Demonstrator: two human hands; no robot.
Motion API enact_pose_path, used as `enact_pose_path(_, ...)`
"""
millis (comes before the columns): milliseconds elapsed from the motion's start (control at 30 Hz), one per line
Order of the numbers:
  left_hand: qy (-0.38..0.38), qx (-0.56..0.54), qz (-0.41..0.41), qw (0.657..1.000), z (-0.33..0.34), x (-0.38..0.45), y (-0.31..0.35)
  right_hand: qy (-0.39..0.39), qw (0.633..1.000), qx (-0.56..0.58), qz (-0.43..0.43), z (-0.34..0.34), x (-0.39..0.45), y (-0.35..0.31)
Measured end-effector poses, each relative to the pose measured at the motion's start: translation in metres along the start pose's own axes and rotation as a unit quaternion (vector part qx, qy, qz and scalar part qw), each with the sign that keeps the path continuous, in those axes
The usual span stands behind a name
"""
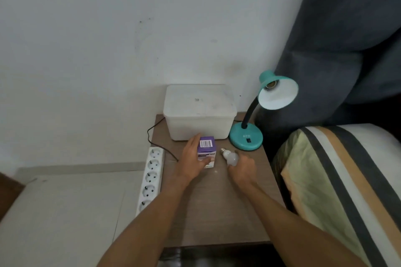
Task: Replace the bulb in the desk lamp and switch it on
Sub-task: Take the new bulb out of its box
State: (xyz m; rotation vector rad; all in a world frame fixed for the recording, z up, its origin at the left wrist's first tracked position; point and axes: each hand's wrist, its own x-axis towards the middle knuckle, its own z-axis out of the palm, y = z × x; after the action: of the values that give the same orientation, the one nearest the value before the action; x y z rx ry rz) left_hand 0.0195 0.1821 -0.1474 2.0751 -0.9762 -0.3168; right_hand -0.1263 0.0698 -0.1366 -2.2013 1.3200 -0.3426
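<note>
One wall point(108, 39), pale and matte with a few dark specks, fills the upper view. One dark grey curtain point(347, 39) hangs in soft folds at right, and below it lies one pillow point(338, 180) striped in grey, tan and white. One small table point(217, 212) has a brown wood-grain top. At its back stands one rectangular tub point(199, 110) of cloudy white plastic with rounded corners and a lid. Along the table's left edge lies one white power strip point(150, 176); five round sockets show, and a black cord point(156, 134) loops behind it.

One lamp point(260, 115) stands just right of the tub: a round teal base with a black switch, a black bent neck, a teal cone shade with a white inside, and a bare metal socket with no bulb in it.

Two bare forearms reach in. The left hand point(191, 162) wraps one small purple-and-white cardboard box point(206, 151) bearing a barcode, thumb across its front, fingers behind. The right hand point(243, 169) curls its fingers around the frosted globe of one white bulb point(230, 156), its metal screw base pointing up-left, just above the tabletop between box and lamp base.
</note>
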Motion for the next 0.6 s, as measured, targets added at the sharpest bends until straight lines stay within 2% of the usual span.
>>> enact_pose_path(67,0.0,-0.017,-0.006,1.0,-0.002,-0.002,0.0,0.01,1.0,-0.001,-0.03,-0.004,0.004,-0.005)
enact_pose_path(167,-0.008,-0.038,-0.006,0.999,-0.005,-0.003,0.002,0.045,0.991,0.025,-0.12,-0.018,0.012,-0.022)
enact_pose_path(267,-0.005,-0.047,-0.003,0.999,-0.005,-0.004,0.0,-0.003,0.972,0.018,-0.235,-0.035,0.021,-0.046)
enact_pose_path(367,-0.005,-0.046,-0.006,0.999,-0.005,-0.004,-0.001,-0.077,0.941,-0.073,-0.321,-0.041,0.027,-0.063)
enact_pose_path(467,-0.008,-0.059,-0.012,0.998,-0.005,-0.003,0.001,-0.091,0.915,-0.137,-0.368,-0.038,0.032,-0.067)
enact_pose_path(600,-0.018,-0.064,-0.015,0.998,-0.006,-0.002,-0.001,-0.111,0.893,-0.164,-0.403,-0.039,0.038,-0.072)
